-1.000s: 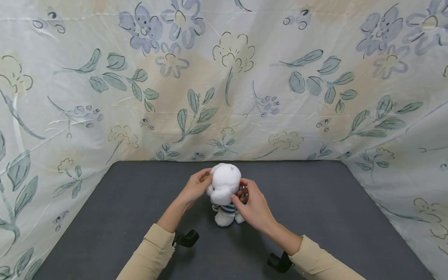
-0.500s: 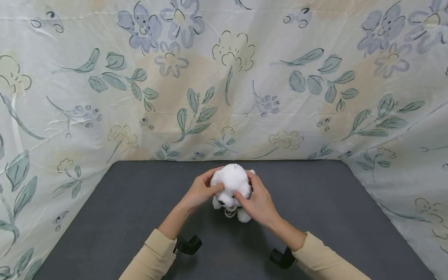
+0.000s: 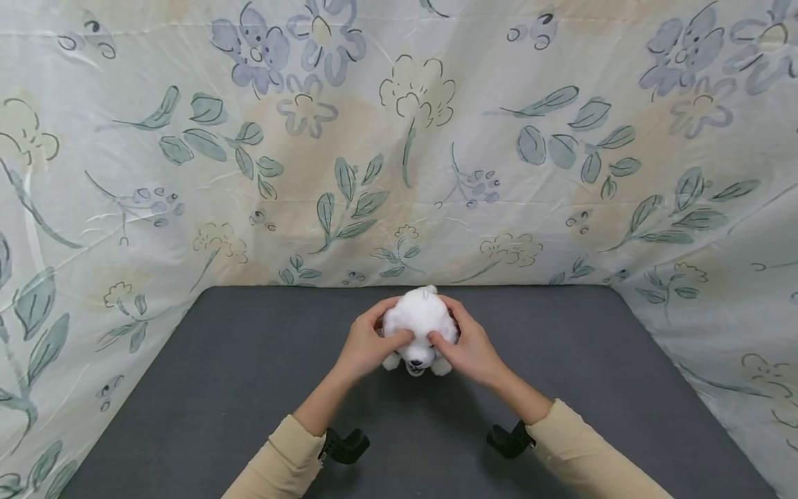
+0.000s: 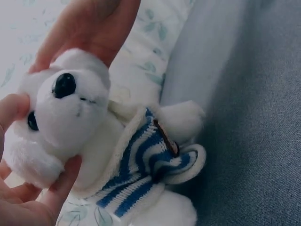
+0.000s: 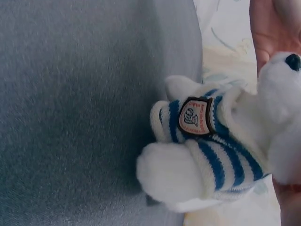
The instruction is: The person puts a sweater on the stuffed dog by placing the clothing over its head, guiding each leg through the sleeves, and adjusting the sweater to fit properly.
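Observation:
A white plush dog (image 3: 421, 319) is held by the head between my two hands in the head view. My left hand (image 3: 368, 346) grips the left side of its head, thumb on its brow. On the other side my right hand (image 3: 470, 346) holds it the same way. In the left wrist view the plush dog (image 4: 70, 113) shows a black nose and a blue-and-white striped knit sweater (image 4: 141, 165). A small patch (image 5: 195, 117) sits on the sweater in the right wrist view. Whether its feet touch the table is hard to tell.
The dark grey table (image 3: 249, 388) spreads around the toy. Behind it and at both sides hangs a floral cloth (image 3: 399, 208). Black wrist devices (image 3: 346, 445) are worn below both hands.
The plush dog has turned from facing left-forward to facing me, head tipped down. It has shifted slightly right and away. My left thumb has come onto its brow.

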Action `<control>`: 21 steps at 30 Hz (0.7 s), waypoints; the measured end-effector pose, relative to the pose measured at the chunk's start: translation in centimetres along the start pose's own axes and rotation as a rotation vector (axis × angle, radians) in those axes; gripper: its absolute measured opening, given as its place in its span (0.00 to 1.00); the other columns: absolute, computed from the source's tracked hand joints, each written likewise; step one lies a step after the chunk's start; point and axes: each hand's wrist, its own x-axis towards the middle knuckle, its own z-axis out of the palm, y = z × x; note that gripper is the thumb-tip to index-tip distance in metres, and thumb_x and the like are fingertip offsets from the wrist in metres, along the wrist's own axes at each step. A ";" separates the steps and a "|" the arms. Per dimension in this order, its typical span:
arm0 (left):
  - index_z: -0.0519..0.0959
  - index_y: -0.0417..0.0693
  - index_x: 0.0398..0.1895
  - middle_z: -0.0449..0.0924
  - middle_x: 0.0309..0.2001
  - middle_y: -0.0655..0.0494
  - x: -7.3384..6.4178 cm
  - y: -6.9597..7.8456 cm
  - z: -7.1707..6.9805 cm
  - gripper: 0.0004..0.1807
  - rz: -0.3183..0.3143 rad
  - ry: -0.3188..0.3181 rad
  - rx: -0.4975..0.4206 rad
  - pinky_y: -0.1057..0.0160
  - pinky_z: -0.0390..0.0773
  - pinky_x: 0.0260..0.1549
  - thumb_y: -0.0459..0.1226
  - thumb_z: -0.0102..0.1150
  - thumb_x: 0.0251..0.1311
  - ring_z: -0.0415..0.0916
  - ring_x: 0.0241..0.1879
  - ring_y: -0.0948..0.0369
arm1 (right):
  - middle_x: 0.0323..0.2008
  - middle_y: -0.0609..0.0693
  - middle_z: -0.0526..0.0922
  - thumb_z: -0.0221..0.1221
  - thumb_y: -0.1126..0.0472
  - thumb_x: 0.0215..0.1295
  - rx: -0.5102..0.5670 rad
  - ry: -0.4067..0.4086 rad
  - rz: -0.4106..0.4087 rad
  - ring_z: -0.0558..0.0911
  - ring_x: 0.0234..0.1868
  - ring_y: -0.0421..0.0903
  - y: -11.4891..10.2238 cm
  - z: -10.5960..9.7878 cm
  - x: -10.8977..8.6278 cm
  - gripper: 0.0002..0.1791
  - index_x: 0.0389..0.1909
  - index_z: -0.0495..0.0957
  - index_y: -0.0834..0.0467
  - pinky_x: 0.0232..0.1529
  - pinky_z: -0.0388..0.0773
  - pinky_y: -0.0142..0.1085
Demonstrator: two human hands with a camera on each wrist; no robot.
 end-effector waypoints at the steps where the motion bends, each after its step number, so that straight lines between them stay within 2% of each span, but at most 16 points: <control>1: 0.72 0.59 0.58 0.77 0.50 0.56 0.0 0.0 0.1 0.29 0.001 0.008 0.005 0.59 0.78 0.35 0.39 0.67 0.50 0.76 0.43 0.57 | 0.54 0.61 0.71 0.58 0.64 0.61 0.000 -0.009 0.002 0.76 0.46 0.53 -0.3 -0.1 0.1 0.31 0.65 0.59 0.61 0.40 0.75 0.42; 5: 0.71 0.59 0.59 0.76 0.51 0.55 0.4 -0.6 0.4 0.29 -0.024 0.017 0.046 0.59 0.78 0.35 0.41 0.66 0.51 0.76 0.43 0.57 | 0.53 0.63 0.71 0.56 0.66 0.62 -0.012 -0.044 0.029 0.76 0.47 0.55 -1.9 -0.6 0.2 0.30 0.64 0.59 0.65 0.41 0.75 0.43; 8: 0.69 0.59 0.61 0.75 0.53 0.55 0.6 -1.2 0.5 0.30 -0.051 0.007 0.084 0.59 0.78 0.34 0.43 0.65 0.51 0.76 0.44 0.57 | 0.55 0.64 0.70 0.56 0.65 0.63 -0.023 -0.068 0.056 0.76 0.49 0.57 -1.7 -0.7 0.4 0.30 0.65 0.58 0.65 0.43 0.75 0.46; 15: 0.66 0.56 0.63 0.74 0.53 0.50 0.9 -1.5 0.6 0.32 -0.028 -0.022 0.131 0.59 0.78 0.34 0.47 0.62 0.54 0.76 0.45 0.55 | 0.63 0.60 0.64 0.55 0.57 0.65 -0.022 -0.116 0.098 0.72 0.56 0.56 2.5 -0.3 1.1 0.34 0.69 0.53 0.56 0.47 0.73 0.50; 21: 0.62 0.56 0.66 0.73 0.53 0.49 1.2 -1.4 -0.2 0.33 -0.020 -0.130 0.200 0.59 0.78 0.36 0.49 0.59 0.57 0.75 0.47 0.56 | 0.66 0.55 0.61 0.53 0.46 0.64 -0.091 -0.169 0.094 0.71 0.59 0.53 2.9 -1.0 1.3 0.38 0.71 0.50 0.52 0.50 0.73 0.50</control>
